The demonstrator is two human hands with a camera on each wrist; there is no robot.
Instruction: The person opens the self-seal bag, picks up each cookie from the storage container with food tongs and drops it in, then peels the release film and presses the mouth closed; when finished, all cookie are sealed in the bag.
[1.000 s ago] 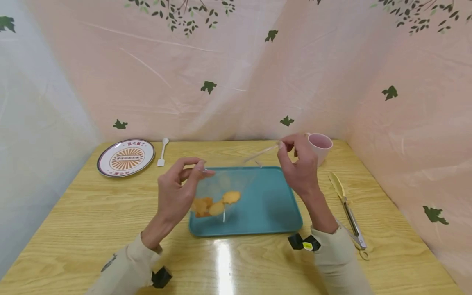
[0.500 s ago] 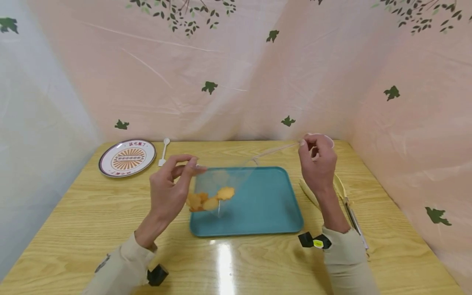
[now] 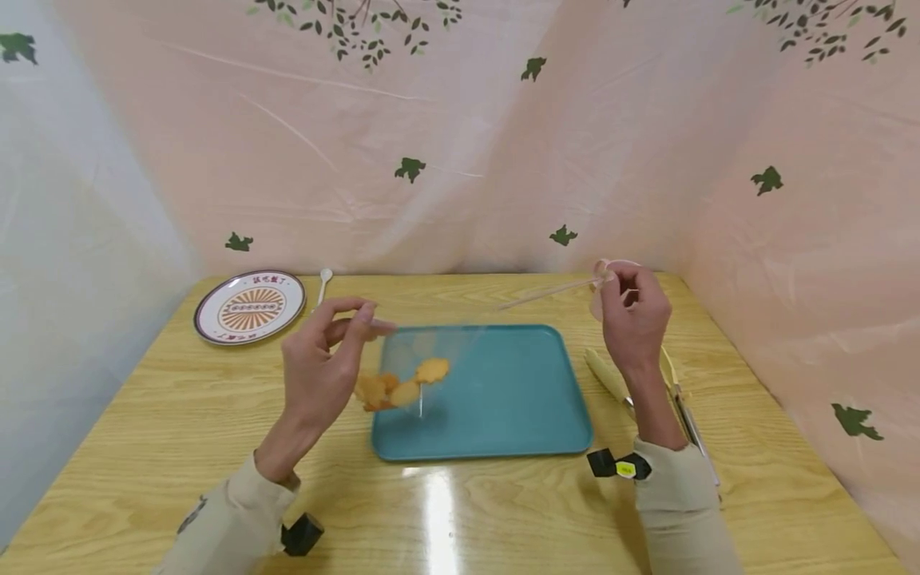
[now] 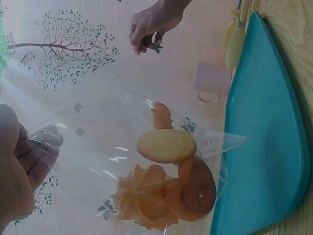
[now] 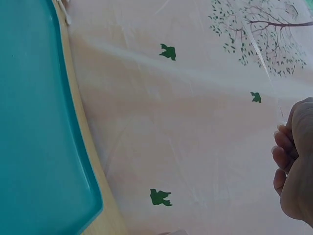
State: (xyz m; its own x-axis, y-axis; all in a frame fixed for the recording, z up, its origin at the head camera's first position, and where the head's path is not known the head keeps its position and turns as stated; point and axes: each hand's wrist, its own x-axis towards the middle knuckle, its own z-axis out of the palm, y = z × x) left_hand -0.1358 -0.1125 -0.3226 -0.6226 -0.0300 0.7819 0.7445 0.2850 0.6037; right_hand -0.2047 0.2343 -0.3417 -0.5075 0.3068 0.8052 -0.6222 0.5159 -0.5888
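My left hand (image 3: 323, 359) pinches the top of a clear plastic bag (image 3: 460, 342) between thumb and fingers. Inside the bag are several golden-brown pieces that look like small breads or biscuits (image 3: 433, 370); in the left wrist view one is oval (image 4: 165, 146), another ridged like a flower (image 4: 142, 196). The bag hangs over the left part of a teal tray (image 3: 517, 391). Higher and to the right, my right hand (image 3: 636, 319) pinches the end of a thin clear strip (image 3: 546, 295). The strip stretches toward the bag; whether they touch, I cannot tell.
Behind the right hand stands a pink mug (image 4: 212, 78), mostly hidden in the head view. Tongs with yellow tips (image 3: 607, 375) lie under the right forearm. A patterned plate (image 3: 251, 307) and a white spoon (image 3: 325, 279) are at the back left of the wooden table (image 3: 180, 431).
My right hand has moved right with the strip, now in front of the mug. My left hand has drifted left with the bag, widening the gap between the hands.
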